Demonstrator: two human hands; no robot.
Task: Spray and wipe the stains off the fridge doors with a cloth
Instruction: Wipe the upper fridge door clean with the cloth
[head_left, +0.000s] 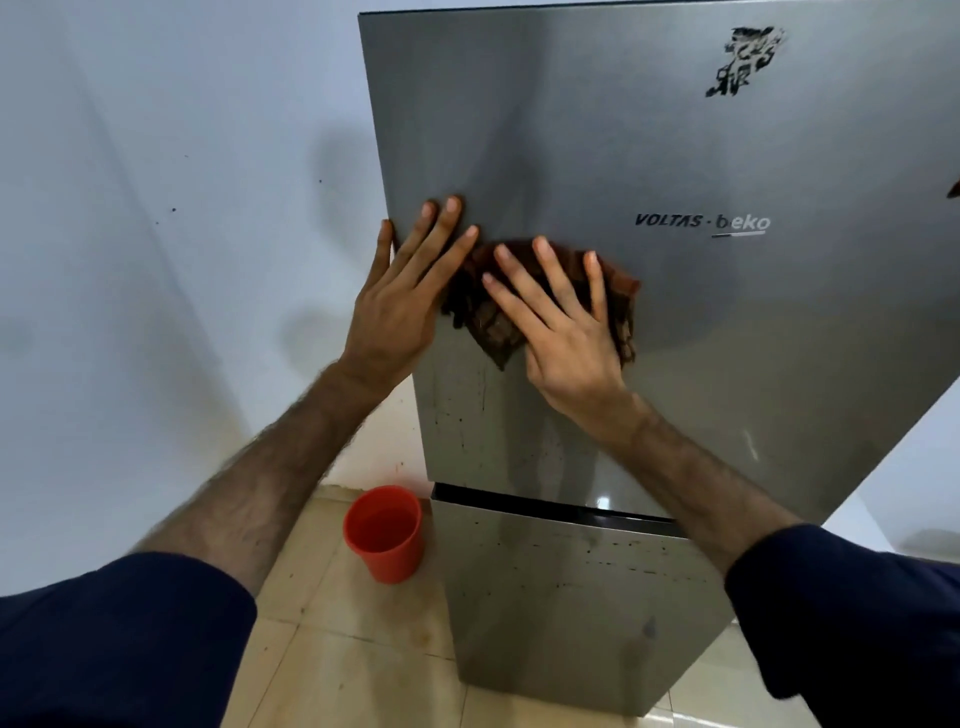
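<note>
A tall silver fridge stands before me, its upper door above a lower door. A dark brown cloth lies flat on the upper door. My right hand presses on the cloth with fingers spread. My left hand rests flat on the door's left edge, fingers apart, its fingertips beside the cloth. A black smeared stain sits near the door's top right. Small dark specks and drip marks show below the cloth and across the top of the lower door.
A red plastic cup holding liquid stands on the beige tiled floor at the fridge's left foot. A pale wall runs along the left. No spray bottle is in view.
</note>
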